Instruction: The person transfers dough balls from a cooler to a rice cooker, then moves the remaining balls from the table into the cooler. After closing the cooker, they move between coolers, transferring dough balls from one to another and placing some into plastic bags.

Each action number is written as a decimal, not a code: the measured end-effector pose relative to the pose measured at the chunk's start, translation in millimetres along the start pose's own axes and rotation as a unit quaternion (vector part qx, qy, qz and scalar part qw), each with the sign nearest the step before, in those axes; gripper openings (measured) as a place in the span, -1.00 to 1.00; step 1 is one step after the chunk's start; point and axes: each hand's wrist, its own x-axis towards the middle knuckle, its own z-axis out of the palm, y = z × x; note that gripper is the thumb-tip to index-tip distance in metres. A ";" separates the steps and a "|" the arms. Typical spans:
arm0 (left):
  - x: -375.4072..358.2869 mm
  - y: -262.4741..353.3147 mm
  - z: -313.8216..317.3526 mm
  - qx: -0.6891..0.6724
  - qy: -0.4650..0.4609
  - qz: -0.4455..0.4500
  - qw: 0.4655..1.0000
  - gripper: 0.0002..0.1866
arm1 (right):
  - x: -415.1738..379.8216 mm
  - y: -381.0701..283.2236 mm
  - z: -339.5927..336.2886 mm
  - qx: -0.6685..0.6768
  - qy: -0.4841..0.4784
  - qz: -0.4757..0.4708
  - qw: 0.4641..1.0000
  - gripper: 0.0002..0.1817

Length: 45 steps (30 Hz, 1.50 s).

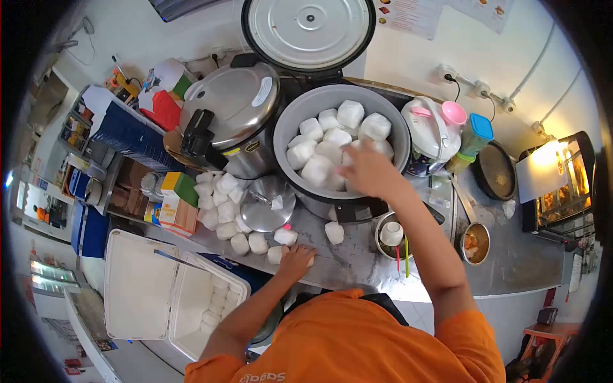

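My right hand (369, 167) reaches over the big open rice cooker (396, 121). Its fingers are smeared by motion, close to the white wrapped rice packs (317, 171) heaped inside. At the front of the metal counter, my left hand (295, 263) is closed over a white rice pack (311, 261), which shows past its fingers. More rice packs (226, 212) lie in a pile to its left, around a steel pot lid (268, 204). One loose rice pack (334, 232) sits on the counter between the cooker and my left hand.
The cooker's hinged lid (310, 29) stands raised. A second steel cooker (233, 115) is closed. A white cooler box (172, 306) at left holds more packs. Right of my forearm stand a small rice cooker (434, 137) and a bowl (476, 244); a cup with utensils (391, 235) is near that arm.
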 end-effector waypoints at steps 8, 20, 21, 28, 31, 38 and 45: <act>-1.6 14.5 -68.8 -0.214 0.019 -0.025 0.976 -0.39 | -66.5 -28.9 -48.2 0.069 -0.171 -0.085 0.979 -0.52; 224.6 84.7 -311.3 -0.435 -0.031 -0.017 0.900 -0.47 | -108.3 4.4 298.5 -0.022 -0.220 0.196 0.955 -0.30; 257.1 79.4 -275.9 -0.416 -0.064 0.000 0.907 -0.43 | -111.4 -4.5 288.7 0.022 -0.234 0.206 0.950 -0.39; 279.9 65.9 -259.0 -0.176 -0.098 0.007 0.980 -0.42 | -141.5 -48.1 49.3 0.500 -0.318 0.045 0.804 -0.48; 276.4 60.2 -265.9 -0.145 -0.119 0.037 0.981 -0.45 | -132.4 -34.2 -38.9 0.464 -0.147 -0.032 0.873 -0.46; 248.9 73.7 -288.2 -0.044 -0.082 0.041 0.995 -0.54 | -22.2 60.7 -88.8 0.218 0.077 0.130 0.964 -0.48; 152.2 44.7 -306.6 -0.302 0.126 0.088 0.941 -0.62 | 69.0 93.6 -60.9 -0.004 -0.180 0.044 0.983 -0.45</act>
